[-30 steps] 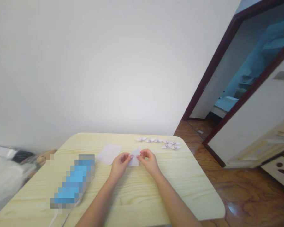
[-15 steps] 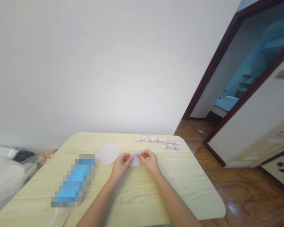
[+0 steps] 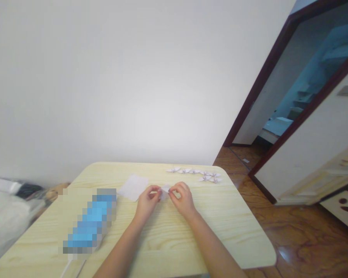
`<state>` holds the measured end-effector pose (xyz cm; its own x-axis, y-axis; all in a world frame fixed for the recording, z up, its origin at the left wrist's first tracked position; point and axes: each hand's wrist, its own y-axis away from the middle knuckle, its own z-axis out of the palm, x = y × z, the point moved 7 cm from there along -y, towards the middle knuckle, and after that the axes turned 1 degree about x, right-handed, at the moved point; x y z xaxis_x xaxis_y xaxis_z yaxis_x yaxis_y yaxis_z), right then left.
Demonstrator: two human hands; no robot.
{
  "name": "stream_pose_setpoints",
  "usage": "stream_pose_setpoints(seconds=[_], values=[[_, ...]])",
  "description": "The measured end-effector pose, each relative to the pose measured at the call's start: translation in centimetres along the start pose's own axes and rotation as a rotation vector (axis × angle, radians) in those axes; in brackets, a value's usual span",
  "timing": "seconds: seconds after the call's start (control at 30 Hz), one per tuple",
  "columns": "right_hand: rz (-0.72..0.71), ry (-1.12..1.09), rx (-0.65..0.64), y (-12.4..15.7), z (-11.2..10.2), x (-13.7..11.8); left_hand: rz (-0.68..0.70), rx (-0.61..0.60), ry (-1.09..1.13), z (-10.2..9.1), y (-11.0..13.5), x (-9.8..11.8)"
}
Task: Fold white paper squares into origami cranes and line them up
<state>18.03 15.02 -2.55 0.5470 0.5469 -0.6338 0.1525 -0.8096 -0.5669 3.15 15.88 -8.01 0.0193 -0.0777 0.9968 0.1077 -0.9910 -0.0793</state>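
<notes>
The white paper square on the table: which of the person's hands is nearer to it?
Left: the left hand sits beside the white paper square, at its lower right corner; the right hand is farther off, past the small folded paper.

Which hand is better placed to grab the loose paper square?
Left, probably: the left hand sits beside the white paper square, while the right hand is farther off, beyond the folded paper.
</notes>
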Motion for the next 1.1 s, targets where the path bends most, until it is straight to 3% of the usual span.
stream_pose_setpoints(seconds=[0.2,0.43,0.67,0.83,1.1], values=[[0.008,0.003,-0.022,0.1,0.3,-0.1,0.03,0.005,0.0,0.1,0.0,0.2],[0.076,-0.076,-0.11,0.3,1.1,0.5,-0.113,-0.018,0.181,0.5,-0.2,-0.3],[-0.007,-0.077,-0.182,0.3,1.7,-0.8,-0.138,-0.068,0.321,0.8,0.2,-0.1],[0.024,-0.078,-0.13,0.4,1.6,-0.7,-0.217,-0.184,0.42,1.7,0.4,0.0],[0.012,-0.045,-0.109,0.2,1.4,-0.9,-0.269,-0.146,0.447,1.6,0.4,-0.7]])
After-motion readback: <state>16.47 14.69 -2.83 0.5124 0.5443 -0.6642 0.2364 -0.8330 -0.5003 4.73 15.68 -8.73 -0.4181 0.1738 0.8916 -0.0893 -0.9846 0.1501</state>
